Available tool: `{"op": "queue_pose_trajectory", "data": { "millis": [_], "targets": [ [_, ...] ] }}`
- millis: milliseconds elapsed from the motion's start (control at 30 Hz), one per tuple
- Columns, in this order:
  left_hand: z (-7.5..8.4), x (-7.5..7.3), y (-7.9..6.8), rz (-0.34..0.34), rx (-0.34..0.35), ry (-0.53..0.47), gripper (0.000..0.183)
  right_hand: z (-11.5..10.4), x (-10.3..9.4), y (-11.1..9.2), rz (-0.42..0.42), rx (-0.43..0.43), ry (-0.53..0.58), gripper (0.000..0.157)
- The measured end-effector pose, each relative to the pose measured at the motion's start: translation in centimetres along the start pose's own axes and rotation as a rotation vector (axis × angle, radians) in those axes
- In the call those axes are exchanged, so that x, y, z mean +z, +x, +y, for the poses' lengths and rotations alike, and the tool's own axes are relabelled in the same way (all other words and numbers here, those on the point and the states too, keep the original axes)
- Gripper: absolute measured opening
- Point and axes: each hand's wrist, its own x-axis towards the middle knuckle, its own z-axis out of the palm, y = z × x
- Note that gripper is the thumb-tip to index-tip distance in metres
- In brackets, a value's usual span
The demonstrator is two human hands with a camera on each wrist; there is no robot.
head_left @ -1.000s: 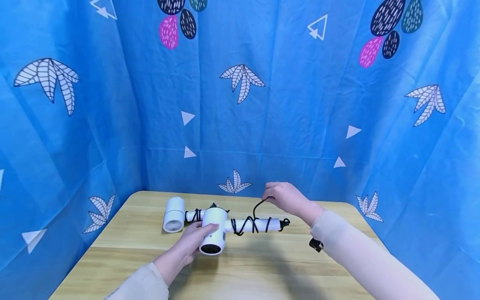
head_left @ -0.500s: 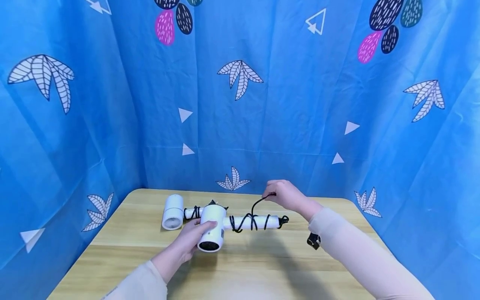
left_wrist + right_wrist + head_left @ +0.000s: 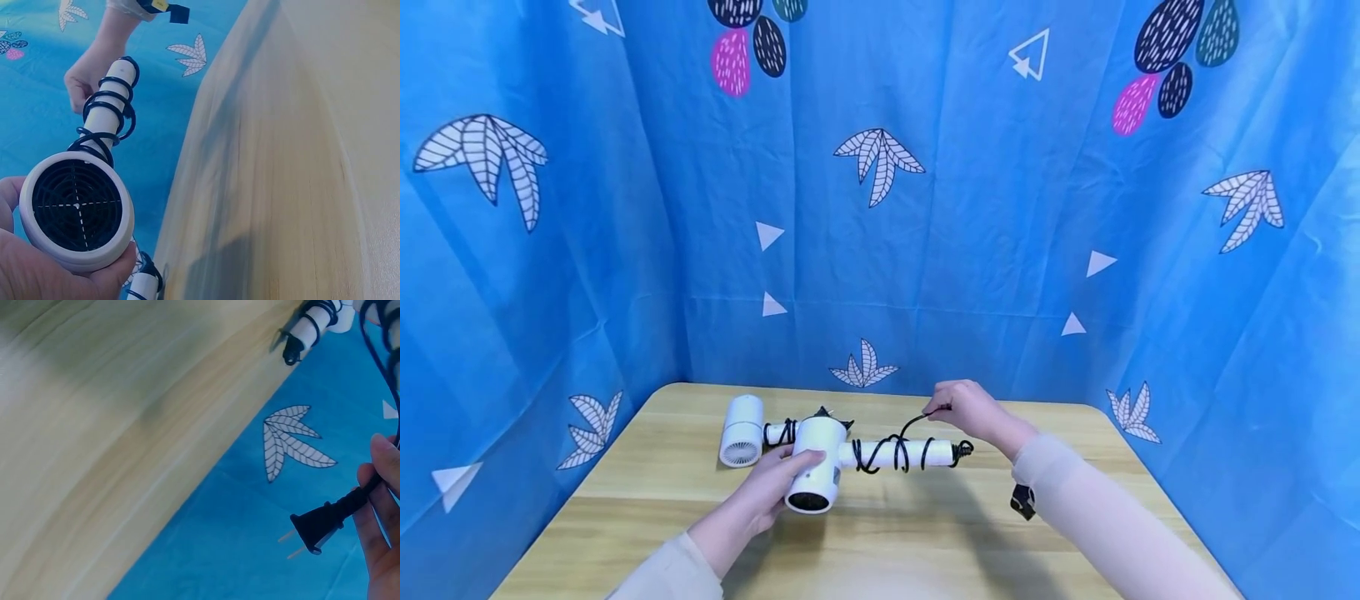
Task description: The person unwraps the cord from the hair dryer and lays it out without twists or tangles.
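Note:
In the head view, my left hand grips a white hair dryer round its barrel, thumb on top, with the handle pointing right. A black cord winds loosely round that handle. Above the handle's outer half, my right hand pinches the free end of the cord. The right wrist view shows the two-pin plug sticking out past these fingers. The dryer's round dark grille faces the left wrist camera.
A second white hair dryer lies on the wooden table at the back left, its cord wrapped round the handle and partly hidden behind the held one. Blue patterned curtain closes in the table's back and sides.
My right hand has come down slightly nearer the handle, and the cord's free stretch now slants more to the right. The left hand keeps its grip on the dryer.

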Motion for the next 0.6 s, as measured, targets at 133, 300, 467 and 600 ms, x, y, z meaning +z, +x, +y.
{"op": "queue_pose_trajectory", "data": {
  "millis": [133, 300, 467, 600],
  "targets": [
    [0.1, -0.3, 0.0, -0.007, 0.010, -0.001, 0.068, 0.4, 0.4, -0.5, 0.014, -0.028, -0.006, 0.012],
    [0.2, -0.5, 0.0, -0.002, 0.007, -0.010, 0.067, 0.8, 0.9, -1.2, 0.020, -0.027, 0.008, 0.013],
    [0.3, -0.6, 0.1, -0.011, 0.005, -0.023, 0.066, 1.0, 1.3, -1.9, 0.019, -0.002, 0.030, 0.017],
    [0.3, -0.8, 0.2, -0.007, 0.007, -0.027, 0.065, 1.2, 1.8, -2.5, 0.007, 0.001, 0.065, 0.025]
  ]
}}
